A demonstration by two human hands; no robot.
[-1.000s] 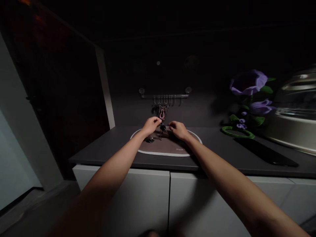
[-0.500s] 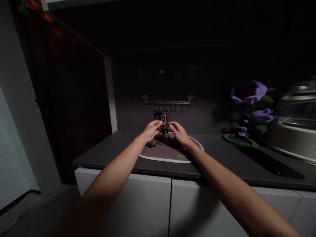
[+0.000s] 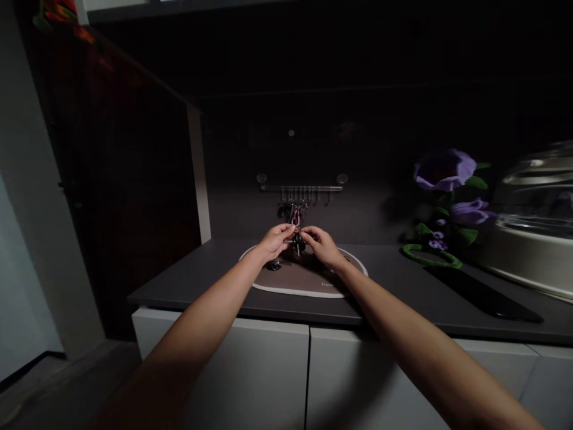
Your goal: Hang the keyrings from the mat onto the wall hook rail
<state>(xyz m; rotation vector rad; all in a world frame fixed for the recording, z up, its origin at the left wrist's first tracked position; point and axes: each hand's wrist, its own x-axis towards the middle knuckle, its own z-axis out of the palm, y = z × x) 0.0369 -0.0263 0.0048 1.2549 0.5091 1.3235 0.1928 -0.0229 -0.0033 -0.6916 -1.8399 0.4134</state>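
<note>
My left hand pinches the top of a dark bunch of keys from the left. From the right, my right hand has its thumb and fingertips closed at the same spot, by the ring of the bunch. Just above the fingertips hangs a pink loop, below a clear hook rail with several small metal things on its hooks. Under the hands lies a brown mat with a white edge. A metal ring with a key rests on its left part. The exact grip is small and dim.
Purple flowers with a green ring-shaped base stand on the dark counter to the right. A flat black object lies in front of them. A large shiny domed container is at the far right. White cabinet doors are below.
My right hand has come in from the right and now meets the left at the bunch of keys. Both hands are close together under the pink loop. The view has tilted up a little.
</note>
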